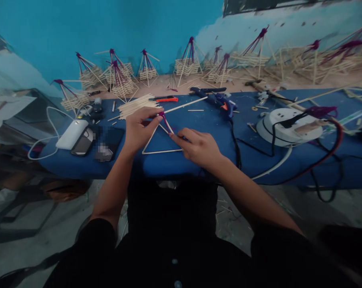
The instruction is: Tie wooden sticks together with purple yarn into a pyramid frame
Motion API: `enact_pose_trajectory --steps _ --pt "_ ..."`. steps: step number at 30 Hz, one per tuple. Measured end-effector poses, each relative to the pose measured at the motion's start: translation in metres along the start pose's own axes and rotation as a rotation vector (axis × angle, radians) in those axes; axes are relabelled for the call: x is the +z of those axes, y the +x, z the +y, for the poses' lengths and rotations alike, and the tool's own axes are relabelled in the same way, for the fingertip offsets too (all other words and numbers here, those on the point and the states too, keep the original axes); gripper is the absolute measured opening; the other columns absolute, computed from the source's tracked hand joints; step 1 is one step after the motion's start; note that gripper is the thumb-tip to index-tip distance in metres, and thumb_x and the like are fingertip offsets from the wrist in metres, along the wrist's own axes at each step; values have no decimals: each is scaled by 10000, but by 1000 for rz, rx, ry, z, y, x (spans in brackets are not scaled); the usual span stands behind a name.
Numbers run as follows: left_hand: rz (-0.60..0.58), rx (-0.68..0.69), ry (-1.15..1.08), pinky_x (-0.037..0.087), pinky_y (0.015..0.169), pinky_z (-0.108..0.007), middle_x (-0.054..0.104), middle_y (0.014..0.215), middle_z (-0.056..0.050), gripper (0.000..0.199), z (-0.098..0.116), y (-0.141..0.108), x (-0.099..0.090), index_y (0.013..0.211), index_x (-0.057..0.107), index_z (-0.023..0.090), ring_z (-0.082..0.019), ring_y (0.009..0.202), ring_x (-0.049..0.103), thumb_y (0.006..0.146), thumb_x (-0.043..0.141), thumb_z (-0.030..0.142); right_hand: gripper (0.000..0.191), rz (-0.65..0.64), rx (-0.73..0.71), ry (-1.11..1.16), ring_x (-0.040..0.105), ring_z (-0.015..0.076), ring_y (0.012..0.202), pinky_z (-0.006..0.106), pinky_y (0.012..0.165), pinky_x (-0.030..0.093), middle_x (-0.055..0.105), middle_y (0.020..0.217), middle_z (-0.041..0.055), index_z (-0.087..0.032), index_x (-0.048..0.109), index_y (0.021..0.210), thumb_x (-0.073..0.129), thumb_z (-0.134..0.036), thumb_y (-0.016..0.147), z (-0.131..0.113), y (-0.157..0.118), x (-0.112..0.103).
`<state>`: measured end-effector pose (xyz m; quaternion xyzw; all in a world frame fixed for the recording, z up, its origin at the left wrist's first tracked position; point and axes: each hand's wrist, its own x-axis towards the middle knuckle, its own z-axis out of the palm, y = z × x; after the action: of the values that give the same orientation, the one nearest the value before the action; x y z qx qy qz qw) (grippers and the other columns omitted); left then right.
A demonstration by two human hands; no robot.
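Above blue cloth, hands [169,140] pinch purple-wrapped sticks [166,122], fingers partly hiding the joint.

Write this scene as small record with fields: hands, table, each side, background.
left hand: pinches purple-wrapped top of thin pale stick frame
right hand: at purple-wrapped part lower down; grip unclear
surface: blue table
beyond hands: pile of pale wooden sticks, orange cutter
right side: blue glue gun, round white power block
left side: white rectangular device
background: pale stick structures with purple tops
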<state>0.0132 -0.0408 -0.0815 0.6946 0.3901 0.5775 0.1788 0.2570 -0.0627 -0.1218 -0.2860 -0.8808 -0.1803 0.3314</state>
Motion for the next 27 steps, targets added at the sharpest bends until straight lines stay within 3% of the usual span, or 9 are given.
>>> enact_pose_trajectory --steps 5,8,11,14,18,22,24,27 --pt "-1 -65 -60 668 832 -297 863 1030 -56 133 -5 3 1 1025 894 214 -175 884 799 929 840 288 450 20 72 163 696 178 825 305 683 532 797 1045 73 -252 851 1296 493 -109 1064 2 -4 1" --pt "11 -86 -179 681 839 -314 851 994 -41 128 -10 4 3 1021 893 221 -169 856 799 932 860 306 456 94 55 333 726 180 869 306 760 596 793 1058 79 -231 857 1267 499 -70 1033 5 -4 0" --pt "-2 -117 -373 670 772 -293 837 909 -31 213 -9 5 4 991 908 228 -148 767 781 880 938 407 438 162 61 490 745 167 898 297 797 611 792 1045 61 -251 870 1219 517 -63 1041 9 -1 -4" --pt "-56 -185 -526 657 716 -268 827 840 -37 354 1 7 1 928 917 217 -145 719 773 777 1022 519 413 147 71 544 746 160 884 293 788 602 802 1026 48 -269 881 1180 546 -75 1038 13 2 -9" --pt "-224 -270 -676 636 658 -232 831 817 -48 371 17 7 -9 851 909 197 -124 646 759 727 1062 511 395 153 29 521 743 150 856 275 758 584 803 992 44 -255 881 1116 548 -61 1032 18 8 -16" --pt "-531 -401 -746 616 592 -237 826 784 -74 377 22 -1 -19 830 858 149 -136 575 748 744 1058 458 390 195 -31 348 742 155 865 272 753 575 788 967 47 -242 879 1061 536 -59 1040 28 16 -20" --pt "-652 -474 -780 621 581 -252 826 770 -85 421 22 -6 -18 844 798 137 -156 565 756 740 1059 450 431 157 -71 197 732 167 877 292 779 572 782 979 51 -249 876 1073 499 -46 1028 34 22 -23" --pt "-730 -522 -836 613 564 -252 828 746 -70 510 22 -11 -11 924 680 168 -162 539 746 727 1067 434 438 64 -164 41 713 179 894 308 788 559 778 1030 56 -241 858 1116 484 -40 1006 41 36 -28"
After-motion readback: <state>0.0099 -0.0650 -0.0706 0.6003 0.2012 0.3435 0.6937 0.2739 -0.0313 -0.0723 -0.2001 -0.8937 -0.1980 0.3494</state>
